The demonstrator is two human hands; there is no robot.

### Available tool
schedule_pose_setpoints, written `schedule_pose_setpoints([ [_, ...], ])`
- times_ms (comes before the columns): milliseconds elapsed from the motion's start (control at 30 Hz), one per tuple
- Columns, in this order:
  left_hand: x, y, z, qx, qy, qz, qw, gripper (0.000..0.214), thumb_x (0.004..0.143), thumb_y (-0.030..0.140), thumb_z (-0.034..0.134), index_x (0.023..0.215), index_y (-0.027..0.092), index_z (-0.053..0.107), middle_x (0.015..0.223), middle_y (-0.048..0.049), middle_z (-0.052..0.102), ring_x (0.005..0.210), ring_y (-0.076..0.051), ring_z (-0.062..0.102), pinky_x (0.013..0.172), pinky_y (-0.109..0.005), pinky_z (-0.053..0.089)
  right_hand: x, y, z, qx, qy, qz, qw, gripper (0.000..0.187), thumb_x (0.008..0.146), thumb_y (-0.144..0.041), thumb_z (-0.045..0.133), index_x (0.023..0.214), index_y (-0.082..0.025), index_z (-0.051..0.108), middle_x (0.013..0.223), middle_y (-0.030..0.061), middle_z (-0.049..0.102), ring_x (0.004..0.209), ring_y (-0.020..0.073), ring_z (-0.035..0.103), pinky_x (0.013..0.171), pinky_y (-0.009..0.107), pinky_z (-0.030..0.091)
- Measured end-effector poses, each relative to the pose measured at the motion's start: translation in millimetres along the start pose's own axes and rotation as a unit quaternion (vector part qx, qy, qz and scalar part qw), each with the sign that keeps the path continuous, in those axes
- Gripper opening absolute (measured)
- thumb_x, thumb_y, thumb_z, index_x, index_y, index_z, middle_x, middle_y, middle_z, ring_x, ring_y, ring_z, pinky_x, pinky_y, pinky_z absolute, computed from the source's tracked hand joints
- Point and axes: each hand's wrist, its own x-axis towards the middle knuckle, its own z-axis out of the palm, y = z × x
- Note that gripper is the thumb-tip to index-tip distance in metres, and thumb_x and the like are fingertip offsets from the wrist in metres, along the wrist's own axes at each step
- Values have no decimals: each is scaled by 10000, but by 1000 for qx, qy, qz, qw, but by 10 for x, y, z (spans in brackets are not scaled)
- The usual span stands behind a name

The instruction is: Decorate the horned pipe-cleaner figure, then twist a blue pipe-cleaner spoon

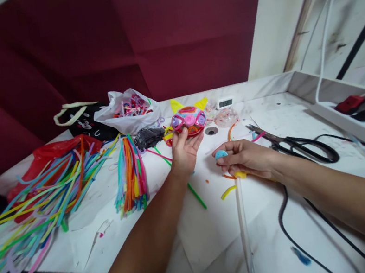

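My left hand [187,151] holds up a colourful animal-head craft [189,119] with yellow pointed ears, purple round eyes and a pink nose, its thumb against the lower front. Between the thumb and fingers of my right hand [243,158] is a small light-blue disc [221,154], apart from the craft. Just under that hand a yellow piece [240,174] shows, with a long translucent stick [243,220] running down toward the table's front edge. Whatever joins them is largely hidden by the hand. Short yellow and orange strips lie close by.
Black-handled scissors [293,145] lie right of my right hand, near black cables and a white power strip [357,124]. Bundled coloured strips [129,179] and a loose pile [54,192] cover the left. Behind are a white bag [129,113], a black bag [87,125] and a small digital clock [225,103].
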Motion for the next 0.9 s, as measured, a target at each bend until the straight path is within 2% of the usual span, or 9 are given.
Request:
schedule_pose_setpoints([
  [267, 4, -5, -44, 26, -24, 17, 999, 267, 867, 245, 642, 1128, 230, 592, 1075, -56, 722, 1003, -225, 708, 1013, -455, 498, 246, -109, -16, -138, 28, -30, 990, 100, 762, -177, 697, 703, -129, 631, 501, 18, 651, 350, 88, 539, 347, 172, 438],
  [467, 10, 16, -46, 18, -7, 12, 1000, 283, 843, 247, 668, 1114, 232, 587, 1120, -66, 703, 1050, -227, 692, 1026, -440, 484, 505, -109, -14, -227, 18, -31, 973, 224, 849, -175, 630, 634, -147, 573, 455, -14, 589, 383, 83, 545, 412, 181, 483],
  [533, 12, 24, -46, 19, -14, 16, 1000, 309, 841, 248, 670, 1134, 246, 574, 1114, -58, 705, 1032, -223, 698, 1023, -444, 488, 575, -99, 4, -260, 4, -15, 965, 189, 896, -212, 605, 724, -133, 604, 556, -10, 621, 477, 92, 593, 494, 211, 525],
  [600, 13, 30, -45, 23, -19, 21, 999, 310, 842, 243, 668, 1135, 248, 568, 1099, -55, 708, 1018, -225, 703, 1019, -450, 490, 626, -94, 23, -294, -6, 4, 956, 177, 930, -291, 586, 914, -122, 636, 775, 15, 670, 644, 111, 641, 611, 266, 558],
  [700, 13, 35, -41, 23, -23, 27, 999, 292, 846, 238, 664, 1120, 238, 563, 1081, -57, 710, 1003, -226, 707, 1014, -452, 491, 667, -105, 48, -337, -18, 29, 941, 313, 935, -368, 577, 1164, -155, 595, 1105, 66, 641, 904, 168, 645, 771, 367, 561],
  [767, 13, 35, -38, 22, -26, 28, 999, 299, 849, 236, 661, 1129, 240, 557, 1087, -54, 711, 1000, -221, 707, 1012, -446, 495, 678, -118, 63, -362, -28, 37, 931, 344, 931, -367, 581, 1208, -164, 579, 1180, 84, 618, 981, 196, 632, 826, 405, 550],
  [900, 15, 27, -41, 20, -24, 28, 999, 320, 850, 235, 664, 1148, 251, 552, 1114, -53, 709, 1017, -212, 702, 1026, -442, 486, 683, -140, 102, -406, -51, 32, 912, 350, 930, -370, 582, 1213, -164, 579, 1195, 87, 613, 1004, 204, 628, 845, 419, 544],
])
